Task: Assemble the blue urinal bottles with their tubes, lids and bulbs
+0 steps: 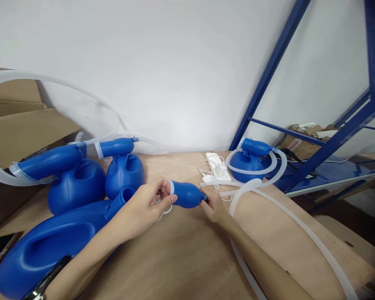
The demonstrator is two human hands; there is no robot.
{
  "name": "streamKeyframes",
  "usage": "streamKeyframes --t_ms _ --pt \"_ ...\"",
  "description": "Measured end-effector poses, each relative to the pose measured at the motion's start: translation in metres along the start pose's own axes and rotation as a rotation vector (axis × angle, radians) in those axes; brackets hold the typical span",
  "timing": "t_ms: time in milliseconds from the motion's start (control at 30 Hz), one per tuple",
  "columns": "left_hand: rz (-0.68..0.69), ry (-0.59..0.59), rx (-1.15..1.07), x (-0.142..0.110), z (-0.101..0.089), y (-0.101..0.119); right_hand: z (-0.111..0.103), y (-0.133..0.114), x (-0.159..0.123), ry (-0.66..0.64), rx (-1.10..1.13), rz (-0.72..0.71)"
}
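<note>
head camera view: two bare hands hold a blue bottle-shaped piece (pixel 187 195) above a brown tabletop (pixel 187 250), nearer the viewer than the white power strip (pixel 218 166) and a little to its left. the piece lies on its side, its long axis running left to right, the right end slightly lower in the view. its wide mouth, edged by a whitish rim (pixel 171 187), points left; its narrow nozzle (pixel 203 196) points right. the left hand (pixel 153 199) is pinched on the rim, thumb on the near side. the right hand (pixel 214 205) is closed around the nozzle end.

well to the left of the power strip sit two round blue jugs (pixel 125 175) (pixel 78 187), each topped by a similar blue piece lying sideways. nearer the viewer, a larger-looking blue jug (pixel 50 246) lies with its open neck toward the power strip, partly behind the left forearm. a cardboard box (pixel 21 133) stands at the far left.

just right of the power strip is another blue jug (pixel 246 166) wrapped in a clear hose (pixel 287 204), which loops down past the right forearm. a blue metal rack (pixel 268 71) rises to the right, and a plain white wall (pixel 162 75) stands behind.
</note>
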State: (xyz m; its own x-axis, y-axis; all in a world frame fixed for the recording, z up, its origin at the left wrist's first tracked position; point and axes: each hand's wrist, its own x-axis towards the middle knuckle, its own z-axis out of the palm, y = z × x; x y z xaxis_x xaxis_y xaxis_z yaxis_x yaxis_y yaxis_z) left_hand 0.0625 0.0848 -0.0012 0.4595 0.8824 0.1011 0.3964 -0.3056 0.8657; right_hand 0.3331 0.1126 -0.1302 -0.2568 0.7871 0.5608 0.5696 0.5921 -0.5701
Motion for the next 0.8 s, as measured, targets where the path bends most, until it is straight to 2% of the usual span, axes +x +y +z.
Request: streamKeyframes --t_ms 100,267,400,467,533,633,700,800 --pt "0.011 -0.011 -0.018 0.001 0.001 -0.005 0.000 -0.001 0.000 -0.006 0.012 -0.005" --pt "-0.035 -0.140 -0.182 0.000 -0.003 -0.012 -0.003 -0.003 -0.001 -0.023 0.042 -0.028" --pt "-0.088 -0.180 -0.306 -0.004 -0.014 -0.004 -0.009 -0.001 0.000 0.009 0.063 -0.016" --pt "-0.064 -0.170 -0.284 -0.006 -0.019 0.003 -0.011 0.001 0.002 0.043 0.066 -0.002" --pt "-0.005 -0.101 -0.135 -0.005 -0.021 0.007 -0.011 0.002 0.004 0.096 0.061 0.014" --pt "0.026 0.024 0.324 0.000 -0.011 0.002 -0.008 0.004 0.005 0.189 0.045 0.045" --pt "0.009 0.040 0.588 0.003 0.001 -0.005 -0.006 0.004 0.006 0.242 0.027 0.063" --pt "-0.005 0.004 0.796 0.006 0.022 -0.016 -0.004 0.003 0.005 0.273 -0.017 0.050"
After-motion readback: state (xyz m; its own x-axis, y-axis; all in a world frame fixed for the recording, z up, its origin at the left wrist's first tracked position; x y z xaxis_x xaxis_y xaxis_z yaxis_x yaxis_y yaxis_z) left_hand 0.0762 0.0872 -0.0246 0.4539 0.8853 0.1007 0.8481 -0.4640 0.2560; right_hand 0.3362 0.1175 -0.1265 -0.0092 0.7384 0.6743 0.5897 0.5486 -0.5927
